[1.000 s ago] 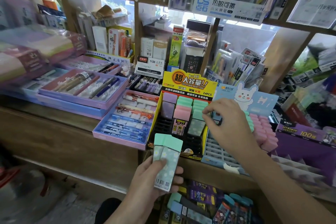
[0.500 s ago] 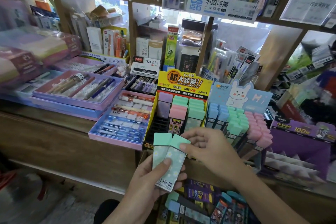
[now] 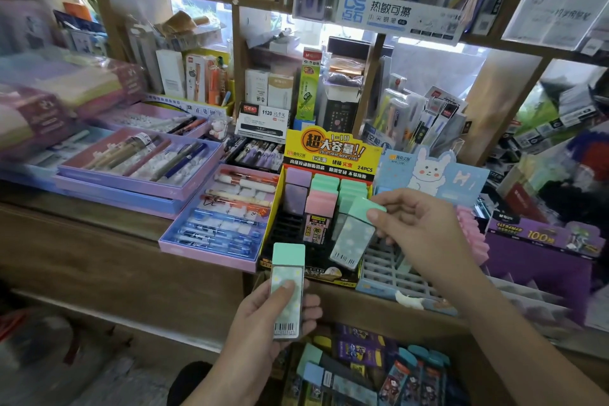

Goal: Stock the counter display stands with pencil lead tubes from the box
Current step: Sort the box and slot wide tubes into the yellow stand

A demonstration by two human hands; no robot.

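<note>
Spotter: Hands apart. Your left hand (image 3: 263,316) sits low, close to your body. Its thumb and fingers wrap round a mint-capped lead tube (image 3: 289,254), held upright with the barcode end down.

Checker: Agreed. Your right hand (image 3: 418,227) is higher and further forward than the left. It pinches a second tube (image 3: 352,241) by its mint cap. That one tilts, with its barcode end angled down toward your left hand.

Spotter: The second tube hangs over the yellow display stand (image 3: 329,148), which sits straight ahead of your left hand. Purple, pink and green tubes stand in the rear slots, just beyond your right fingertips.

Checker: Blue rabbit stand (image 3: 428,171) rises behind your right hand, its grid tray under your wrist. Pink tubes (image 3: 471,234) are just to the right of that hand.

Spotter: Spare tubes (image 3: 415,369) lie below both hands, under the counter edge. I cannot tell how many.
</note>
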